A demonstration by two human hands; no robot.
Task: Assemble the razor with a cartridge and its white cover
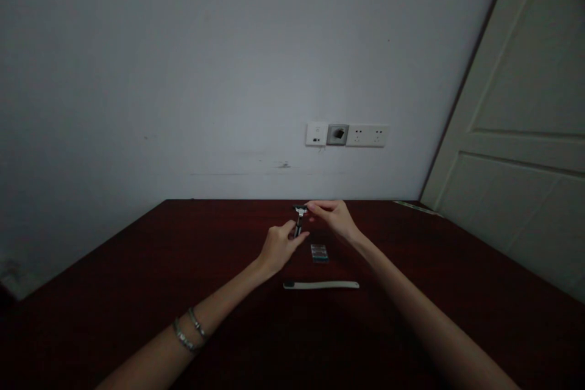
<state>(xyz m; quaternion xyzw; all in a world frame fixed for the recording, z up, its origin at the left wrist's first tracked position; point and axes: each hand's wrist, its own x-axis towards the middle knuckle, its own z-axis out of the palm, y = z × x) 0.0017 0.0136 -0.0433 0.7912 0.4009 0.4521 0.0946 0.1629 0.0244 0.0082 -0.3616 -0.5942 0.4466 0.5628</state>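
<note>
My left hand (278, 247) is closed around the handle of a razor (298, 222), which stands nearly upright with its dark, wide head at the top. At the right end of that head, the fingertips of my right hand (334, 218) are pinched together and touch it. Below the hands, a small clear plastic case (319, 253) with a bluish edge lies on the dark red table (205, 237). Closer to me lies a toothbrush (322, 285) with a white handle, its dark bristle end pointing left.
Behind the table rises a pale wall with a row of sockets (367, 135) and a grey outlet plate (337, 134). A light panelled door (516, 152) leans into view on the right. A thin pale strip (417, 207) lies at the table's far right edge.
</note>
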